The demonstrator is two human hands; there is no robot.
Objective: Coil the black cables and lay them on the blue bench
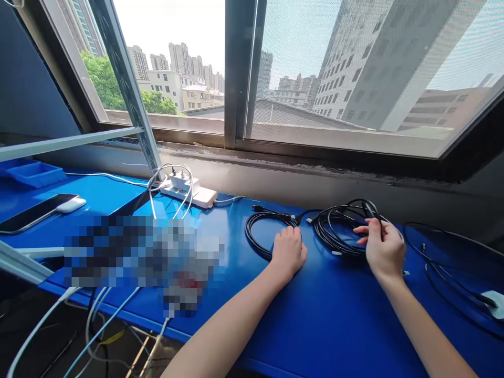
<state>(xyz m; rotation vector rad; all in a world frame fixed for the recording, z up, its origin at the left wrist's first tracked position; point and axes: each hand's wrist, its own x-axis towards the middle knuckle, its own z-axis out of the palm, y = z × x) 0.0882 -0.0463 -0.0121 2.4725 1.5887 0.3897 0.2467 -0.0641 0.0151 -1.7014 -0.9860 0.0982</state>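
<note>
On the blue table (323, 315) lie two coils of black cable. My left hand (289, 253) rests fingers curled on the near edge of the left black cable coil (258, 227). My right hand (382, 247) pinches strands of the larger right black cable coil (338, 228), fingers closed round them near the coil's right side. The two coils are joined by connectors (303, 218) between them.
A white power strip (189, 191) with plugged chargers and white leads sits by the window sill. A phone (35, 212) with a white case lies at left, beside a blue tray (33, 173). More black cable (452, 262) lies at right. A blurred patch covers the table's left front.
</note>
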